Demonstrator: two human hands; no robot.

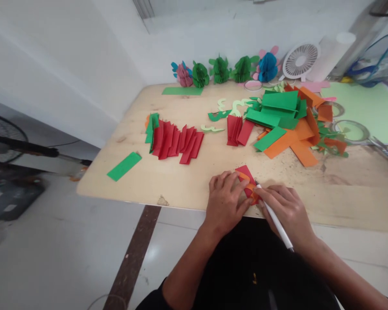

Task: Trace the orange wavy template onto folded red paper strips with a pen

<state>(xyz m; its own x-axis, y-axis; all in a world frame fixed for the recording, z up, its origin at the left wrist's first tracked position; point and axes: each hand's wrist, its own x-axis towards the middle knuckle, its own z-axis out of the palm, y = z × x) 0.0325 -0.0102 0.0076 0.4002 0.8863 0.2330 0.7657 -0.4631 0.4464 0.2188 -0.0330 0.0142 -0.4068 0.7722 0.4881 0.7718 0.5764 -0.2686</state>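
Note:
At the table's front edge a small red paper strip [243,168] lies under a wavy orange paper cutout [244,176]. My left hand [225,200] holds the cutout down against the red paper, its thumb and fingertips curled on the left side. In my right hand [286,211] is a white pen [280,224], slanted, its tip touching near the cutout's right edge. Fingers of both hands cover part of the papers. Beyond them stand accordion-folded red papers [233,130], with a loose red piece beside.
Folded red strips [171,140] with green ones at their end spread left, near a green strip [124,166]. Green and orange papers [280,107] pile up right, beside scissors [355,131]. Several paper figures [220,69] and a white fan [300,62] line the wall.

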